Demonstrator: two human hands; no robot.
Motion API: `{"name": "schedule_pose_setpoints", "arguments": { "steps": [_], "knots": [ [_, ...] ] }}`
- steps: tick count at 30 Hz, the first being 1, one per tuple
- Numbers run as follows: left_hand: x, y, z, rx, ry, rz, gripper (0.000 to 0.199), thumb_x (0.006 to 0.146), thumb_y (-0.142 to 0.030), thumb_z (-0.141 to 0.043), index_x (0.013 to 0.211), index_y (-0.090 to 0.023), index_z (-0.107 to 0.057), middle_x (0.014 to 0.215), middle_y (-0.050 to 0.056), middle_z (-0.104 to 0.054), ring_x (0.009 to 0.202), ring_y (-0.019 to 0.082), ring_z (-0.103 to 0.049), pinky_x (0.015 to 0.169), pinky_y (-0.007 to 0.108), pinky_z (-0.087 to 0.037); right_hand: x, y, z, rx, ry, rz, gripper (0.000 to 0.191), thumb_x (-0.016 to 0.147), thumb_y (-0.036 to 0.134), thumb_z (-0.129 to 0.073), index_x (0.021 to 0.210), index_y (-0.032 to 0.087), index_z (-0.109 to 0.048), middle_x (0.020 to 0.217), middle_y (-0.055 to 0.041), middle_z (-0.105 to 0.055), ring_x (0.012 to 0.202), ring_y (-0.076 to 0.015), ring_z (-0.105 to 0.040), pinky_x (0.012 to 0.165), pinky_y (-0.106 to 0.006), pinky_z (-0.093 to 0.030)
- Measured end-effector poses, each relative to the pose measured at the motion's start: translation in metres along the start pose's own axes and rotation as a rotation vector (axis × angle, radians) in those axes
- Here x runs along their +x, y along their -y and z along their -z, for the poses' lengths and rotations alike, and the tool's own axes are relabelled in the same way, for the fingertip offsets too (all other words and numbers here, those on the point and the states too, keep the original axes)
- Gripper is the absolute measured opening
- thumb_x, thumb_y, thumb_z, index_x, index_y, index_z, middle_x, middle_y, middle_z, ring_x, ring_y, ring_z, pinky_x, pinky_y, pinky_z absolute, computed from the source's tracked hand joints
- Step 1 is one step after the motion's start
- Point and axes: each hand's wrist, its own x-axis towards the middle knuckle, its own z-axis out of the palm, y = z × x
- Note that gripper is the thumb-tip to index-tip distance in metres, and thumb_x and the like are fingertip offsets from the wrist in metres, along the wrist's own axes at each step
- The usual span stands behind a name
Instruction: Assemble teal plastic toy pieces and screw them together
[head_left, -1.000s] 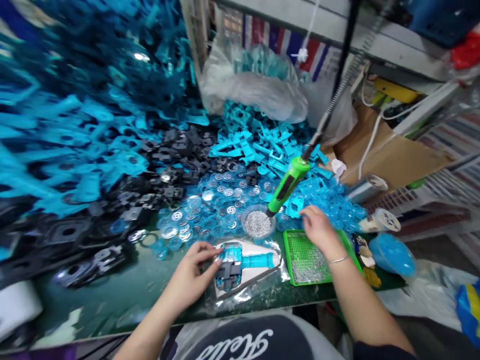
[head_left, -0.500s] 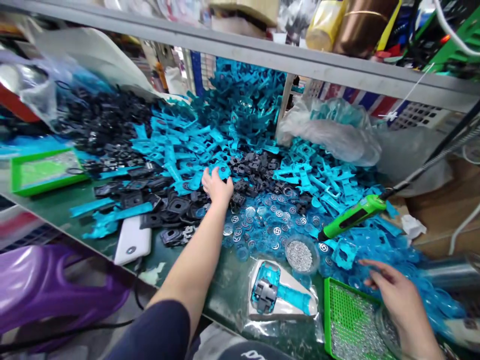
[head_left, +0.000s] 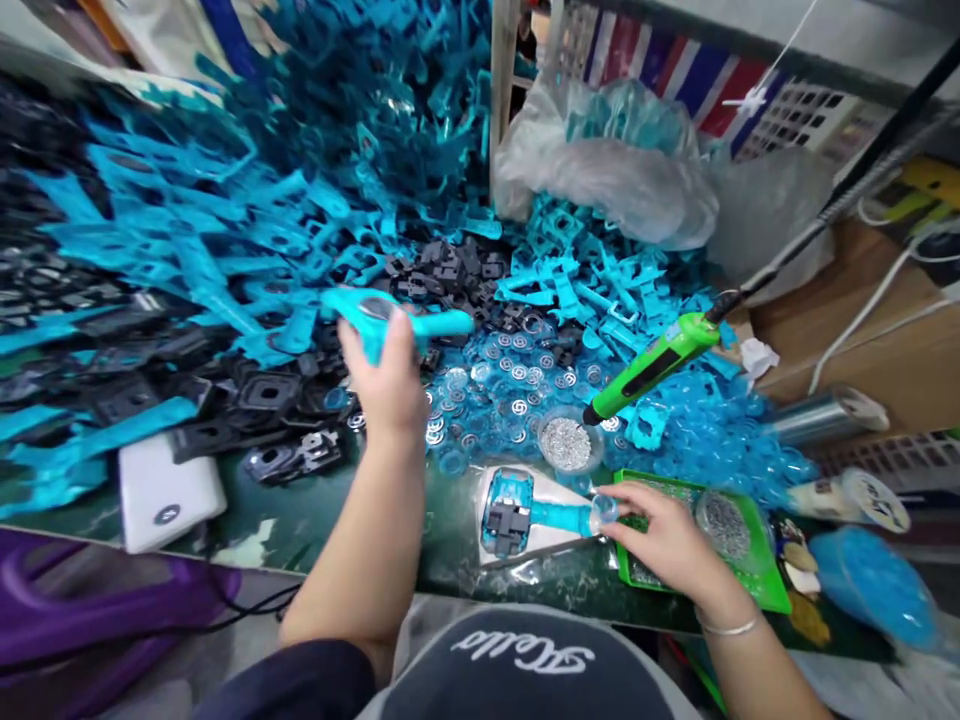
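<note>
Teal plastic strap (head_left: 442,322) now up off teal heap (head_left: 172,240), gripped in left hand (head_left: 381,385), at 10 o'clock from white card (head_left: 551,542). Right hand (head_left: 664,535), nearly closed, pinches clear blue ring (head_left: 604,514) at tip of teal assembly (head_left: 510,515) on card.

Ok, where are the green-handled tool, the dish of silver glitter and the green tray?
Green-handled tool (head_left: 660,360): head view, on its grip.
Dish of silver glitter (head_left: 540,445): head view, on its rim.
Green tray (head_left: 769,555): head view, on its right rim.
</note>
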Motion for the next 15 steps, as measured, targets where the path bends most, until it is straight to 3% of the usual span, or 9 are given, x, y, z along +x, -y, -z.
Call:
{"name": "schedule_pose_setpoints", "arguments": {
  "steps": [2, 4, 7, 10, 15],
  "knots": [
    [-0.042, 0.011, 0.0, -0.031, 0.046, 0.059, 0.095, 0.077, -0.063, -0.076, 0.151, -0.02, -0.036, 0.152, 0.014, -0.05, 0.141, 0.038, -0.049, 0.114, 0.043, -0.044, 0.001, 0.002, 0.0, -0.092, 0.057, 0.075, 0.032, 0.088, 0.03, -0.068, 0.118, 0.022, -0.073, 0.114, -0.01, -0.07, 0.082, -0.0191, -0.07, 0.082, -0.038, -0.062],
    [-0.074, 0.017, 0.006, -0.092, 0.133, 0.262, 0.077, 0.07, -0.059, -0.083, 0.131, -0.018, -0.06, 0.132, 0.014, -0.067, 0.125, 0.042, -0.063, 0.101, 0.05, -0.054, -0.001, 0.003, -0.002, -0.158, 0.111, 0.107, 0.033, 0.092, 0.028, -0.062, 0.124, 0.021, -0.069, 0.106, -0.0088, -0.069, 0.078, -0.0183, -0.068, 0.078, -0.037, -0.061],
    [-0.102, 0.018, 0.024, -0.14, 0.163, 0.462, 0.069, 0.065, -0.052, -0.087, 0.124, -0.022, -0.068, 0.124, 0.012, -0.073, 0.121, 0.043, -0.066, 0.097, 0.052, -0.057, -0.006, 0.005, -0.009, -0.274, 0.119, 0.119, 0.027, 0.095, 0.022, -0.057, 0.12, 0.021, -0.065, 0.094, -0.0058, -0.067, 0.078, -0.0194, -0.066, 0.078, -0.038, -0.06],
    [-0.113, 0.017, 0.039, -0.129, 0.14, 0.504, 0.077, 0.06, -0.049, -0.09, 0.129, -0.023, -0.068, 0.13, 0.013, -0.072, 0.129, 0.045, -0.06, 0.102, 0.053, -0.055, -0.009, 0.007, -0.017, -0.352, 0.091, 0.159, 0.025, 0.094, 0.014, -0.053, 0.114, 0.019, -0.066, 0.104, -0.0087, -0.065, 0.081, -0.0191, -0.065, 0.084, -0.038, -0.058],
    [-0.115, 0.022, 0.049, -0.219, 0.074, 0.642, 0.077, 0.073, -0.068, -0.073, 0.135, -0.023, -0.065, 0.139, 0.014, -0.067, 0.131, 0.046, -0.058, 0.099, 0.06, -0.056, -0.004, 0.01, -0.018, -0.361, 0.166, 0.11, 0.028, 0.09, 0.01, -0.061, 0.114, 0.02, -0.071, 0.107, -0.0083, -0.062, 0.085, -0.019, -0.066, 0.087, -0.035, -0.057]
  ]
}}
